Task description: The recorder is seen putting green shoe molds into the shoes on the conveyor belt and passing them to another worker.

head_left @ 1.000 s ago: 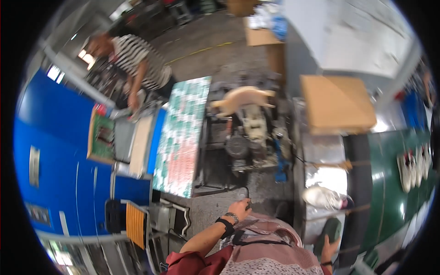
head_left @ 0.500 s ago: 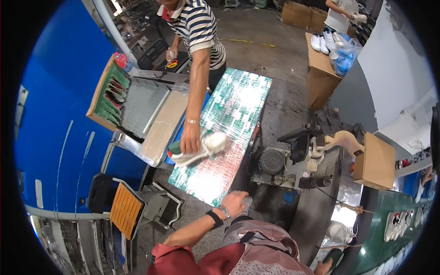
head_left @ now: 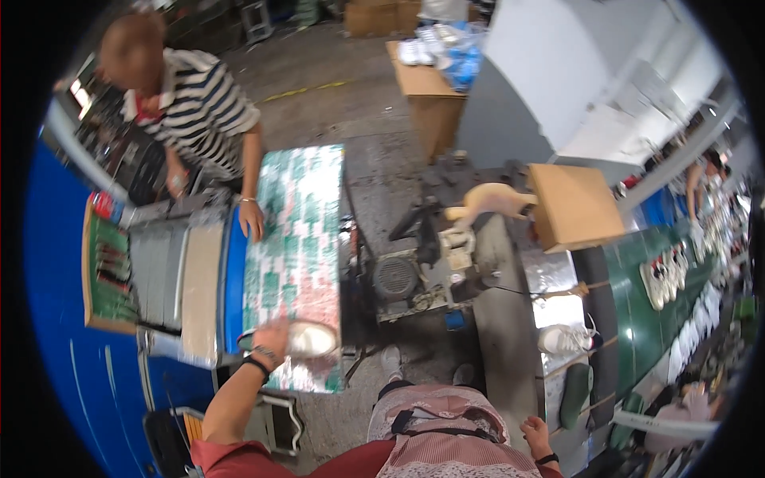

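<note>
**Left hand grips a white shoe on the patterned worktop**

Gripping with your left hand, you hold a white shoe by its near end, fingers curled over it; a dark band sits on that wrist. Your grip and the shoe both rest at the near end of the green-and-white patterned worktop, close to its near edge.

Your right hand hangs low at the lower right of the view, beside your pink patterned apron. It touches nothing that you can make out, and whether its fingers are open or curled cannot be told from this angle.

At the far end of the same worktop a person in a striped shirt rests one hand flat on the patterned surface, well apart from your shoe. Just left of the worktop lie grey and cream panels, and beyond them an open tray of tools against a blue cabinet.

To the right of the worktop stands a dark machine carrying a pale shoe last. Farther right, another white shoe sits on a metal surface beside a green conveyor.
</note>
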{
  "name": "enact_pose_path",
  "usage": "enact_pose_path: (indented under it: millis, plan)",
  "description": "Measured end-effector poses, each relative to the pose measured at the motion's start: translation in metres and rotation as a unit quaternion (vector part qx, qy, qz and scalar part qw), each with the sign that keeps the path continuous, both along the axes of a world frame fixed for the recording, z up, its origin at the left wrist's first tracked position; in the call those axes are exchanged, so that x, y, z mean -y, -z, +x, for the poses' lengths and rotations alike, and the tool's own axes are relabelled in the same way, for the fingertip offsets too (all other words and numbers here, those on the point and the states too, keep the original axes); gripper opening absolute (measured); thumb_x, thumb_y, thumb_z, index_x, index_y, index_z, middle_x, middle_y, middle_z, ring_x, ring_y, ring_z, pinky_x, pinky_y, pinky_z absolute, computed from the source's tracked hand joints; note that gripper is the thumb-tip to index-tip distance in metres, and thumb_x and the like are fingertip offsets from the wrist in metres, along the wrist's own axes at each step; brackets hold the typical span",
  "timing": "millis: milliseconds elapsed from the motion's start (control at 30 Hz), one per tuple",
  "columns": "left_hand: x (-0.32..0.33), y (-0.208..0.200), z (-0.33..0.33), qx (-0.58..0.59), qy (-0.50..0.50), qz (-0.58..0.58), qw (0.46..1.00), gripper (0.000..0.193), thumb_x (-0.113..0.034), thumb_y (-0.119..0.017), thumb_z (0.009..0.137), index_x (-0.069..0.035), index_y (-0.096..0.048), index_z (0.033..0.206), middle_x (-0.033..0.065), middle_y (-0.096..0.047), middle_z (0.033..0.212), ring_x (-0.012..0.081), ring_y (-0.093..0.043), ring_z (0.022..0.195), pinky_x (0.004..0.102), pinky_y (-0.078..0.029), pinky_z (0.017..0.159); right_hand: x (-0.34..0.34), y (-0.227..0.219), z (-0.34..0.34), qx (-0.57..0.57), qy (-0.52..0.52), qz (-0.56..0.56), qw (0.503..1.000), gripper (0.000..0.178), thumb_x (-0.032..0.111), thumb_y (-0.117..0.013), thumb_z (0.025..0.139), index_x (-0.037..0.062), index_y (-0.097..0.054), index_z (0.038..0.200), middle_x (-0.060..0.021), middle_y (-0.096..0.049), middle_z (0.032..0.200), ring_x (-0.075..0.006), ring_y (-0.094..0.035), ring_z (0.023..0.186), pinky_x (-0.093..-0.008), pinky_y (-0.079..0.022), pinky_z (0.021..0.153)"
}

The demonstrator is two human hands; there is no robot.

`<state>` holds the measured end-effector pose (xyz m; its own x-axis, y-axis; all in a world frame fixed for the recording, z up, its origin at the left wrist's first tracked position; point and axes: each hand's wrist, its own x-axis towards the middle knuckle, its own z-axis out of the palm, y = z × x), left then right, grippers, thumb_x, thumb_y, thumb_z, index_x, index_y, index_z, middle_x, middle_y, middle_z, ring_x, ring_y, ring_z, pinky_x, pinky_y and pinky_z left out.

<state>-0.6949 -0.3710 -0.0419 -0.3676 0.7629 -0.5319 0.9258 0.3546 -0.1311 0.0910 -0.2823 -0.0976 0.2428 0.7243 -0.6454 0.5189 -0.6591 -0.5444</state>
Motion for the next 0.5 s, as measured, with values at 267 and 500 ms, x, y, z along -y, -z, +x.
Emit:
enact_pose_path:
  millis: [267, 500]
  plan:
    - [-0.047, -0.047, 0.104, 0.107, 0.050, -0.046, 0.992, 0.058, -0.052, -0.080, 0.074, -0.006, -0.070, 0.108, 0.0167, -0.075, 0.092, 0.0362, -0.074, 0.085, 0.0474, -0.059, 0.077, -0.042, -0.012, -0.025, -0.089, -0.008, -0.048, 0.995, 0.057, 0.026, -0.075, 0.090, -0.0025, -0.056, 0.136, -0.0184, -0.067, 0.126, -0.0257, -0.068, 0.110, -0.0393, -0.058, 0.084]
    - [-0.148, -0.126, 0.339, 0.214, 0.324, 0.369, 0.845, 0.074, -0.017, -0.076, 0.074, -0.006, -0.053, 0.143, 0.0162, -0.066, 0.132, 0.0293, -0.061, 0.128, 0.0415, -0.048, 0.110, -0.147, -0.102, -0.163, -0.567, 0.016, -0.244, 0.787, 0.085, 0.069, -0.036, 0.102, 0.0079, -0.025, 0.160, -0.0203, -0.044, 0.155, -0.0325, -0.053, 0.135, -0.0496, -0.046, 0.111]
